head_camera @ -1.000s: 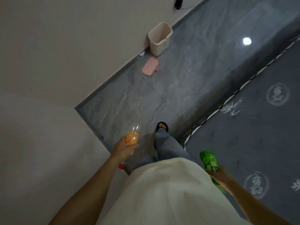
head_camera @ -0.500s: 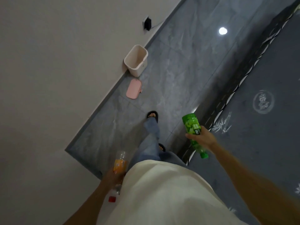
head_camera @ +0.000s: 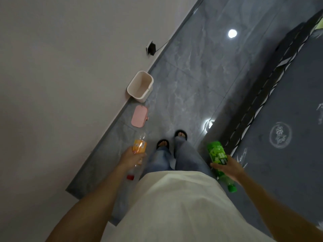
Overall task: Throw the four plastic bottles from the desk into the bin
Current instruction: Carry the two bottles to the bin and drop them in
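Note:
My left hand (head_camera: 131, 158) grips a clear bottle with an orange label (head_camera: 139, 146), its red cap pointing back toward me. My right hand (head_camera: 229, 165) holds a green bottle (head_camera: 217, 154) by its middle, green cap toward me. The pale open bin (head_camera: 139, 87) stands against the wall ahead and left of my feet, its mouth facing up. Its pink lid (head_camera: 139, 116) lies flat on the floor between the bin and my left hand. Both hands hang at hip height, a step short of the bin.
A grey tiled floor strip runs between the white wall on the left and a dark patterned mat (head_camera: 283, 137) on the right. A black plug (head_camera: 151, 47) sits in the wall beyond the bin. My feet (head_camera: 172, 139) in black sandals stand mid-floor.
I have walked closer to the bin, which now looks larger and nearer. My right hand with the green bottle has dropped lower; my left hand has swung forward with the orange bottle.

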Available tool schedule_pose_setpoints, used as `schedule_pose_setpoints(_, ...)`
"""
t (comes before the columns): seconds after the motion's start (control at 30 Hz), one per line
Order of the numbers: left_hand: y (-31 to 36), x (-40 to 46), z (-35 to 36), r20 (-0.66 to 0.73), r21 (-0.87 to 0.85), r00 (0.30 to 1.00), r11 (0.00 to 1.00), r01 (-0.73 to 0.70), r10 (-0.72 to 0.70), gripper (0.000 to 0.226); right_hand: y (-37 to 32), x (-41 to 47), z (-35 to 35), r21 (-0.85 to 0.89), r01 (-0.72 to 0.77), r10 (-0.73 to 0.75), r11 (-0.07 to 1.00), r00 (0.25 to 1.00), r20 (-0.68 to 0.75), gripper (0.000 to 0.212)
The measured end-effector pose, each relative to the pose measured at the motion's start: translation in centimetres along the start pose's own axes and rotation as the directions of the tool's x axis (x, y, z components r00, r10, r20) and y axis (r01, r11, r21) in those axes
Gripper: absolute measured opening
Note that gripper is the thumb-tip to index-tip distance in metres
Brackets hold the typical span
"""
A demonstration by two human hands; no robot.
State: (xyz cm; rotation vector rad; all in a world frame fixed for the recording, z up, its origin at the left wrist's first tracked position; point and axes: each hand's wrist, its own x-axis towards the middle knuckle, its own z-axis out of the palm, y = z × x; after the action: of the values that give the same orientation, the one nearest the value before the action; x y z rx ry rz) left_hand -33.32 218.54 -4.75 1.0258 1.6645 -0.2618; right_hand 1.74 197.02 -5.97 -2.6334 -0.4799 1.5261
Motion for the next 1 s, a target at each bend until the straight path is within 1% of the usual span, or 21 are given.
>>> schedule_pose_setpoints(0.07,4.2,2.1,-0.1,0.011,-0.022,0.999,0.999,-0.031,0.031,0.031,0.3,1.4,-1.8,0.014,-0.051,0.051,0.999,0.999,-0.009,0.065)
schedule_pose_setpoints(0.13,7.9,3.9,0.2,0.001,-0.051,0.998,0.997,-0.061,0.061,0.034,0.4,3.0,-3.8,-0.015,-0.074,0.074,0.997,0.997,0.0,0.061)
schedule_pose_setpoints(0.23,12.6,6.0,0.7,-0.008,-0.066,0.996,0.993,-0.095,0.094,0.041,-0.5,6.2,-7.4,-0.056,-0.081,0.084,0.995,0.996,0.039,0.054)
schedule_pose_setpoints(0.3,14.7,6.9,1.2,-0.013,-0.057,0.996,0.994,-0.09,0.089,0.044,-1.7,8.6,-10.0,-0.093,-0.087,0.093,0.992,0.994,0.058,0.05)
schedule_pose_setpoints(0.33,15.4,7.3,1.4,-0.02,-0.061,0.996,0.995,-0.083,0.082,0.043,-2.6,9.8,-11.4,-0.113,-0.087,0.095,0.99,0.993,0.064,0.049)
schedule_pose_setpoints(0.4,16.3,7.7,1.9,-0.036,-0.106,0.996,0.991,-0.081,0.078,0.031,-5.0,12.0,-14.0,-0.154,-0.061,0.074,0.986,0.994,0.076,0.049)
schedule_pose_setpoints(0.47,16.5,7.7,2.6,-0.054,-0.122,0.997,0.99,-0.063,0.057,0.022,-8.2,14.1,-16.4,-0.212,-0.012,0.03,0.977,0.996,0.081,0.053)
schedule_pose_setpoints(0.6,15.0,7.3,3.8,-0.095,-0.158,0.989,0.982,0.1,-0.116,0.029,-15.8,17.7,-19.2,-0.349,0.098,-0.062,0.932,0.992,0.113,0.06)
schedule_pose_setpoints(0.67,13.7,6.9,4.2,-0.08,-0.187,0.977,0.966,0.179,-0.197,0.033,-20.0,19.1,-19.5,-0.39,0.162,-0.107,0.907,0.982,0.158,0.066)
schedule_pose_setpoints(0.73,12.2,6.3,4.6,-0.042,-0.198,0.967,0.951,0.239,-0.252,0.042,-24.3,20.0,-19.0,-0.428,0.244,-0.169,0.87,0.964,0.205,0.071)
schedule_pose_setpoints(0.8,10.8,6.0,5.0,-0.028,-0.216,0.954,0.934,0.285,-0.297,0.045,-28.4,20.7,-18.0,-0.451,0.318,-0.224,0.834,0.942,0.249,0.076)
schedule_pose_setpoints(0.9,9.2,6.0,5.4,-0.005,-0.251,0.933,0.904,0.346,-0.359,0.049,-33.8,21.2,-16.1,-0.469,0.391,-0.276,0.792,0.914,0.296,0.076)
schedule_pose_setpoints(1.0,8.7,6.3,5.2,-0.003,-0.277,0.917,0.882,0.382,-0.398,0.055,-37.6,21.1,-14.2,-0.493,0.455,-0.315,0.742,0.885,0.343,0.076)
